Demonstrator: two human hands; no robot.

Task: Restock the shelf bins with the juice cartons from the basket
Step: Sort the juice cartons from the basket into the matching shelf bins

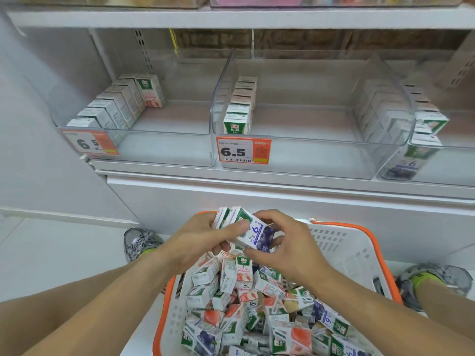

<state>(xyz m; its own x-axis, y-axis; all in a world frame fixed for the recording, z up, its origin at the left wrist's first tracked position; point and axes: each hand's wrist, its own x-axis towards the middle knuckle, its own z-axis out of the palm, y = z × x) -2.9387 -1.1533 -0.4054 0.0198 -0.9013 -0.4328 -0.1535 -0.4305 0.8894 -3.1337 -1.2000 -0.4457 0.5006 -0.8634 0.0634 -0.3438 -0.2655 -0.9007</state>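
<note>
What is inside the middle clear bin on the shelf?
The middle bin holds one row of juice cartons along its left wall; the rest shows bare floor. Cartons behind the front one are mostly covered.

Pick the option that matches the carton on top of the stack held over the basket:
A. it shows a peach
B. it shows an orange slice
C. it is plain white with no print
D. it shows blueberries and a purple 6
D: the top carton, held between the left hand and right hand, bears dark blueberries and a purple 6.

Small juice cartons [253, 308] lie jumbled in the orange-rimmed white basket [357, 249] below three sparsely stocked clear shelf bins [308, 155].
</note>
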